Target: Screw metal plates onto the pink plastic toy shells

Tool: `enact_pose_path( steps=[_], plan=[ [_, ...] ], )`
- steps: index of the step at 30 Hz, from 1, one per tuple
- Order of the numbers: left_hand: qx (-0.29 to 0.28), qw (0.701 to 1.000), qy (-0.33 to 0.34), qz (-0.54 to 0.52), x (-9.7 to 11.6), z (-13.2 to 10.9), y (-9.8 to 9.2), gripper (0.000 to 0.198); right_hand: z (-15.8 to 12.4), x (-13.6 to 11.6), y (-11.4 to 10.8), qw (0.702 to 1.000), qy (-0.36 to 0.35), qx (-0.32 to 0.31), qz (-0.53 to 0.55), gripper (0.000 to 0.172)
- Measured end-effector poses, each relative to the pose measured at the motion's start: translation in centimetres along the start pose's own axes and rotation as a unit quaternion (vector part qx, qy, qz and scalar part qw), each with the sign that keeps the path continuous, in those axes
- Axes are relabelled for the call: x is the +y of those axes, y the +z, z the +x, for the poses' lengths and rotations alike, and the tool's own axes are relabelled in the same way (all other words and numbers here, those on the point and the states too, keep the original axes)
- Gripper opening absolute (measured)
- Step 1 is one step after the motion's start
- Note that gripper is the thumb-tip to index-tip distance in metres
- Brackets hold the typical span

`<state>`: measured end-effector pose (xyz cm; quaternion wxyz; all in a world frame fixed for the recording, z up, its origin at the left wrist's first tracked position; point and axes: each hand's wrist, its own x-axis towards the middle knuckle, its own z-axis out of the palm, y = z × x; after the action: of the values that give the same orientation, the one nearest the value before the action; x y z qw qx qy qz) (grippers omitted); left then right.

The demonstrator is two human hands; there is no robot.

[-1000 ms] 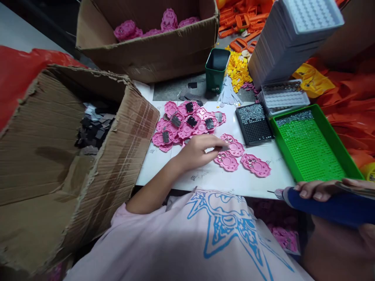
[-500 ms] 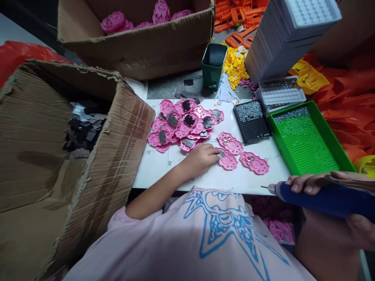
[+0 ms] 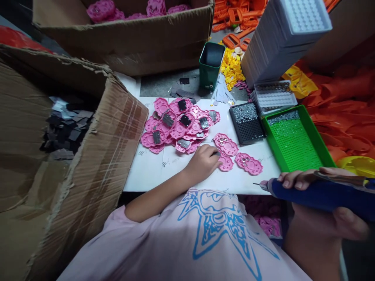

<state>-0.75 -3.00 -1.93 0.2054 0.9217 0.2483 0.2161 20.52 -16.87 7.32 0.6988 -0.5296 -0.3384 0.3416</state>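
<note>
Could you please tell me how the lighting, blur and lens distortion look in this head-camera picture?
Head view: the flat white tabletop is bright, the brown cardboard box at left partly dark inside; head view: the right thumb below the blue cylindrical handheld tool looks smeared; head view: things near the edges seem stretched, as with a wide lens.

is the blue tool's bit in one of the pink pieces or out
Out: the right hand holds the blue tool, with its thin bit bare, apart from the pink pieces.
</note>
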Motion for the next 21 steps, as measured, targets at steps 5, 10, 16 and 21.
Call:
enact_pose_path(
  steps=[5,10,16,21],
  plan=[
    [0.005,1.0,0.0,0.021,0.3,-0.4,0.5,0.018,1.1,0.1,0.3,0.999,-0.009,-0.033,0.008,0.042],
    [-0.006,0.996,0.09,0.017,-0.3,-0.7,0.3,0.02,3.8,0.1,0.7,0.997,-0.051,-0.063,0.007,0.041],
    [-0.037,0.987,0.151,-0.035,-0.7,-0.1,-0.4,0.022,8.1,0.1,1.5,0.995,-0.078,-0.054,0.027,0.042],
    [-0.087,0.979,0.174,-0.057,-0.3,1.0,-0.4,0.023,12.8,1.9,1.7,0.989,-0.138,-0.032,0.046,0.042]
  ],
)
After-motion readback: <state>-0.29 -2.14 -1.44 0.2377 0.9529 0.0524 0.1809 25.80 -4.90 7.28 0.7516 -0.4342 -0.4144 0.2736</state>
